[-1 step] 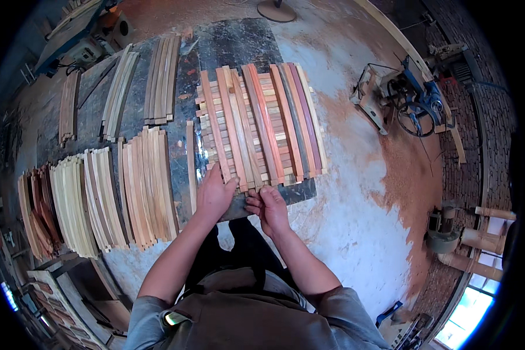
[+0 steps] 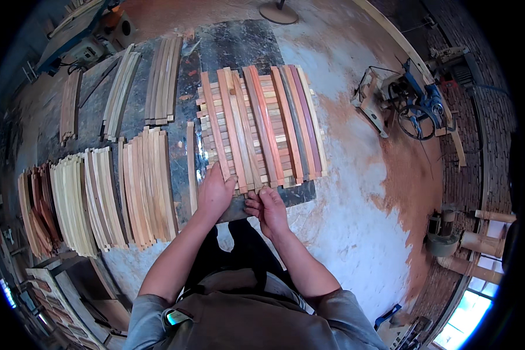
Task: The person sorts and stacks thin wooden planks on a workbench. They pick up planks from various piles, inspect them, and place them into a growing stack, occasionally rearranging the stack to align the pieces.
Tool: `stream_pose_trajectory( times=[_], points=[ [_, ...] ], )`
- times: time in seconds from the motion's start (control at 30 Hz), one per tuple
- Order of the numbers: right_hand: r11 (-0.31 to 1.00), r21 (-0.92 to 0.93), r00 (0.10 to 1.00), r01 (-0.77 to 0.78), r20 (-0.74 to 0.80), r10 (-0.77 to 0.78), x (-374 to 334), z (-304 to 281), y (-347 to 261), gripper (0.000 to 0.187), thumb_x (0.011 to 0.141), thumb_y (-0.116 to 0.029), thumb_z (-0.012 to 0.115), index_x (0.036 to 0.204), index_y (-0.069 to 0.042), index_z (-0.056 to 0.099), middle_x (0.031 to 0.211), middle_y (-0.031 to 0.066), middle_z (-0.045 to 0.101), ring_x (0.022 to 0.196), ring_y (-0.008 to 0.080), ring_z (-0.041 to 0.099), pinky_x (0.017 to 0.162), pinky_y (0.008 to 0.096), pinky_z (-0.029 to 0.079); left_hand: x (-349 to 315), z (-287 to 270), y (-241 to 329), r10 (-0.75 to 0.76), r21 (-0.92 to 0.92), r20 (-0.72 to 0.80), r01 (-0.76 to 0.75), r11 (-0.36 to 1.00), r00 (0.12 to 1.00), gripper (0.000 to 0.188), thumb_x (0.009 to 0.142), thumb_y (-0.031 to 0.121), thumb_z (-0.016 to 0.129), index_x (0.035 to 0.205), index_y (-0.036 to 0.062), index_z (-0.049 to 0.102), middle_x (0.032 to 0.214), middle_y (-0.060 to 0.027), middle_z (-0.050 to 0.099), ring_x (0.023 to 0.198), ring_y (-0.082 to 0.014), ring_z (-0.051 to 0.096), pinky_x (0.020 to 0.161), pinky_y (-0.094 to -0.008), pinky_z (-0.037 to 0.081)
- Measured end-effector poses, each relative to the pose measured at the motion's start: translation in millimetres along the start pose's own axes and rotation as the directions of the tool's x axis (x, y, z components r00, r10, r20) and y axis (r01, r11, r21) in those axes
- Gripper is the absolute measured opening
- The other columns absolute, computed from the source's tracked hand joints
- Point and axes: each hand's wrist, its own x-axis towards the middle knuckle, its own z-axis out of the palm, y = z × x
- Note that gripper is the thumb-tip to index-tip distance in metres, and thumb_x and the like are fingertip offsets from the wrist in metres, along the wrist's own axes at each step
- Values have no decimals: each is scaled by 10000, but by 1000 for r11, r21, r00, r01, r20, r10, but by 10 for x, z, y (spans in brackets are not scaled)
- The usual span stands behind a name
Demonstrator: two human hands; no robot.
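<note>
On a dark table lies a crisscross stack of wooden strips (image 2: 281,122), its upper row running lengthwise over crosswise ones in tan, orange, grey and purple-brown. My left hand (image 2: 216,192) closes on the near end of an orange-tan strip (image 2: 217,134) at the stack's left, fingers along its side and thumb near its end. Close by, my right hand (image 2: 269,210) pinches the near end of a brownish strip (image 2: 252,166) between thumb and curled fingers. The fingertips are partly hidden. A single narrow strip (image 2: 191,169) lies just left of the stack.
Bundles of pale strips (image 2: 149,186) and dark red-brown strips (image 2: 44,204) line the left of the dark table (image 2: 239,44). More bundles (image 2: 162,81) lie farther back. A blue machine with a handwheel (image 2: 417,119) stands right, amid sawdust on the floor (image 2: 408,175).
</note>
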Motion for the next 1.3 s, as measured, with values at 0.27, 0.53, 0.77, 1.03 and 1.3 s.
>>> stream_pose_trajectory(
  times=[0.27, 0.53, 0.77, 1.03, 1.3],
  points=[
    [966, 209, 985, -153, 114, 131, 25, -88, 201, 152, 984, -241, 570, 1010, -95, 598, 1028, 81, 703, 928, 227, 670, 838, 423, 533, -38, 82, -31, -55, -21, 13, 55, 998, 998, 334, 849, 167, 578, 1115, -33, 558, 1040, -297, 618, 972, -467, 604, 866, -528, 481],
    [945, 241, 969, -223, 159, 188, 75, -54, 276, 249, 949, -331, 601, 1036, -101, 640, 1063, 47, 695, 1033, 221, 623, 872, 421, 474, -35, 135, 56, -8, 31, -59, 10, 999, 998, 459, 875, 251, 599, 1194, -69, 526, 1066, -299, 609, 988, -463, 615, 862, -516, 496],
    [969, 170, 981, -180, 99, 165, -117, 20, 152, 243, 942, -314, 620, 1084, -118, 614, 1041, 46, 690, 927, 218, 634, 811, 395, 504, 79, 164, 169, -76, 155, -19, 78, 985, 997, 553, 847, 334, 658, 1177, -77, 491, 1137, -297, 568, 1038, -469, 586, 901, -501, 484],
    [176, -870, 782, 460, 304, -544, -203, -167, -640, 364, 916, -210, 641, 1179, 20, 540, 1016, 209, 651, 876, 338, 654, 777, 422, 539, -80, -186, 232, -208, 191, 37, 197, 961, 977, 563, 823, 250, 650, 1244, -68, 454, 1142, -301, 570, 1009, -482, 604, 883, -519, 500],
    [-144, -965, 882, 220, 259, -393, 109, 270, -831, 546, 889, -255, 644, 1270, 72, 430, 1117, 314, 566, 979, 465, 618, 833, 509, 523, -314, -97, 139, -136, 244, -20, 137, 960, 991, 637, 842, 259, 651, 1327, -77, 410, 1158, -294, 552, 1021, -471, 603, 882, -514, 502]
  ],
)
